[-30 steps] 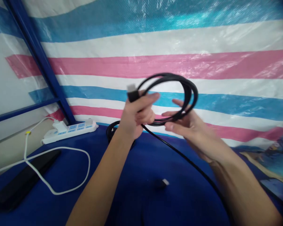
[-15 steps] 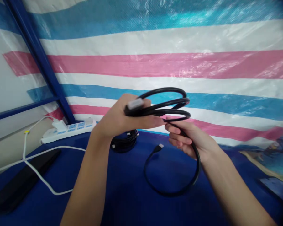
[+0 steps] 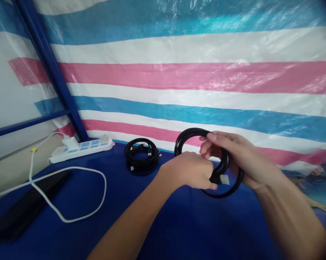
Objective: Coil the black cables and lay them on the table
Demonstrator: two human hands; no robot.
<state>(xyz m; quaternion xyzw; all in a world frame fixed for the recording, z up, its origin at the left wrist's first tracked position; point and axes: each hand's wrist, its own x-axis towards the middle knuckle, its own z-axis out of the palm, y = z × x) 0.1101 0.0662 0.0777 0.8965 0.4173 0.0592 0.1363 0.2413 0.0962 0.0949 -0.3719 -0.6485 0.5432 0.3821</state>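
Both my hands hold a black cable (image 3: 185, 136) wound into a coil above the blue table (image 3: 141, 216). My left hand (image 3: 190, 169) is closed on the lower side of the coil, next to its silver-tipped plug (image 3: 221, 178). My right hand (image 3: 238, 159) is wrapped round the coil's right side, fingers over the top. A second coiled black cable (image 3: 141, 156) lies on the table to the left of my hands, near the back wall.
A white power strip (image 3: 81, 148) sits at the back left, its white cord (image 3: 70, 187) looping over the table. A flat black object (image 3: 24, 207) lies at the left edge. A striped plastic sheet (image 3: 195, 76) and a blue metal post (image 3: 54, 68) stand behind.
The loose tail of the cable has been gathered into the coil. Both hands have dropped lower and moved right, and the plug now sits by my left hand.
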